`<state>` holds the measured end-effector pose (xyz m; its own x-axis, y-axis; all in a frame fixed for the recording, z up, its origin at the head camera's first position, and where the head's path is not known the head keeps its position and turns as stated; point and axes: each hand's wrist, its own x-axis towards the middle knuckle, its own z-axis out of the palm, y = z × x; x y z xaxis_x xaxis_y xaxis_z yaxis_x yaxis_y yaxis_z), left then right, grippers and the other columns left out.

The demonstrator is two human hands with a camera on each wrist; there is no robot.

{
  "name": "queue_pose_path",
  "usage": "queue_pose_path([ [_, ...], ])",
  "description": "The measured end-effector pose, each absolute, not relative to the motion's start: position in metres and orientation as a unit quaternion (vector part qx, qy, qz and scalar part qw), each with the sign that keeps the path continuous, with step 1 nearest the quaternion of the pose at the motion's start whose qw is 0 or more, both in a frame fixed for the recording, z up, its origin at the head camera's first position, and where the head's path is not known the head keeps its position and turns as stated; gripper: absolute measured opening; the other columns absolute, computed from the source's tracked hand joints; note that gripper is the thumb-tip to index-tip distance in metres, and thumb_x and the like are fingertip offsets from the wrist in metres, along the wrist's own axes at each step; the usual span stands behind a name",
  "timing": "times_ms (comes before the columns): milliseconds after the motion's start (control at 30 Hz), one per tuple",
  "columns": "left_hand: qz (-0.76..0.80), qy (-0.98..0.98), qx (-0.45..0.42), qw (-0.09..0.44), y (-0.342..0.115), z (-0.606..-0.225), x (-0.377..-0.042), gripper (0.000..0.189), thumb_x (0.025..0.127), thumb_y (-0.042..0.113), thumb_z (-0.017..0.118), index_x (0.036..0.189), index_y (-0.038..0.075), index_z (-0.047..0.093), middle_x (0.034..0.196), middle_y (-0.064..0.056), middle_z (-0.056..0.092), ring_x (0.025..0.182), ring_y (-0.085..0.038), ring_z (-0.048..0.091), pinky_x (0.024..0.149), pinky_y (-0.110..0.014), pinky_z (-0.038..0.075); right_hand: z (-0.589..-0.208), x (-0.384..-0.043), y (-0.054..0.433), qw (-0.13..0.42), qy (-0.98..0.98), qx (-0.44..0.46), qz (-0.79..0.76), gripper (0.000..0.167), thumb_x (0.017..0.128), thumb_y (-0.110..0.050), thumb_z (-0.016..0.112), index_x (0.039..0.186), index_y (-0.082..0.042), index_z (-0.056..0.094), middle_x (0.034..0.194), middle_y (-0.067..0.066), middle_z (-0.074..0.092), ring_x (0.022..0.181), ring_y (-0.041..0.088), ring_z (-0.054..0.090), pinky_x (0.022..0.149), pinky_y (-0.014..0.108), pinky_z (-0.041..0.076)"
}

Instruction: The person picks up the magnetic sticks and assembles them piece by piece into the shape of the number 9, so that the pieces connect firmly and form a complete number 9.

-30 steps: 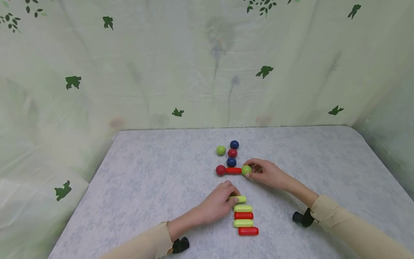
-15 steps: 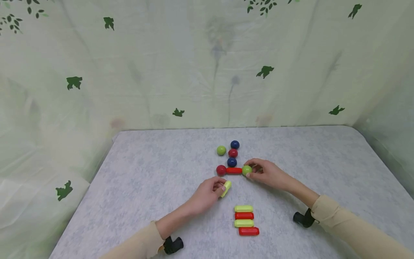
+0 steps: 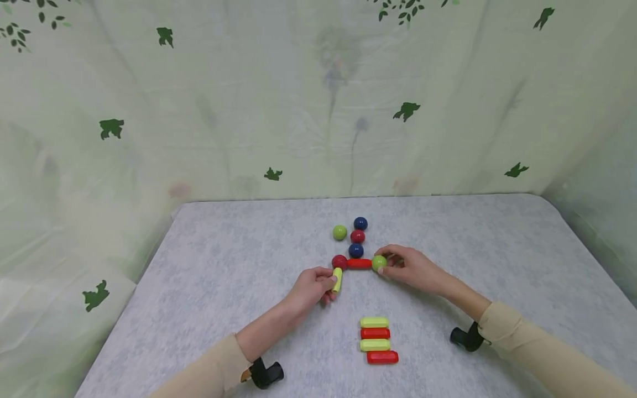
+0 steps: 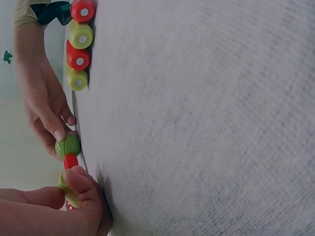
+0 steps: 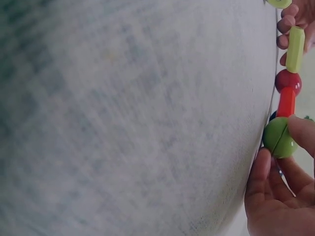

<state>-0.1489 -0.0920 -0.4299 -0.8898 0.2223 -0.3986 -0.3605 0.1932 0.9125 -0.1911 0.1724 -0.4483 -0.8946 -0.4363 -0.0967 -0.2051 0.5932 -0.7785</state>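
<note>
My left hand [image 3: 313, 286] pinches a yellow-green rod [image 3: 337, 280] between thumb and fingers. The rod points away from me, its far end right at a red ball [image 3: 339, 261]. From that ball a red rod [image 3: 359, 263] runs right to a green ball [image 3: 379, 262]. My right hand [image 3: 408, 267] holds this green ball between thumb and fingertips. In the right wrist view the yellow-green rod [image 5: 295, 49], red ball [image 5: 288, 82], red rod [image 5: 286, 102] and green ball [image 5: 279, 137] stand in one chain. The left wrist view shows the held rod [image 4: 69, 191] partly hidden by fingers.
Behind the red rod, a blue ball [image 3: 355, 250], a red ball [image 3: 357, 236] and another blue ball [image 3: 360, 223] form a column, with a loose green ball [image 3: 340, 232] to its left. Nearer me lie stacked yellow-green rods [image 3: 375, 322] and red rods [image 3: 382, 357] on the grey cloth-covered table [image 3: 224, 249].
My left hand has lifted the yellow-green rod from the top of the rod row, turned it lengthwise and carried it forward and left to the red ball. My right hand stays on the green ball.
</note>
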Motion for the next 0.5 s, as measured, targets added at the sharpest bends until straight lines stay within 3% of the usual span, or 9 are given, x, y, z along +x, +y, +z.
queue_pose_path([
  [500, 0.596, 0.771, -0.045, 0.221, -0.102, -0.429, -0.152, 0.033, 0.1, 0.014, 0.055, 0.126, -0.006, 0.055, 0.092, -0.011, 0.065, 0.072, -0.018, 0.06, 0.068, -0.028, 0.051, -0.449, -0.192, 0.174, 0.142, 0.879, -0.185, -0.416, 0.032, 0.093, -0.023, 0.069, 0.123, -0.014, 0.062, 0.107, -0.001, 0.061, 0.095, 0.02, 0.056, 0.082, 0.035, 0.049],
])
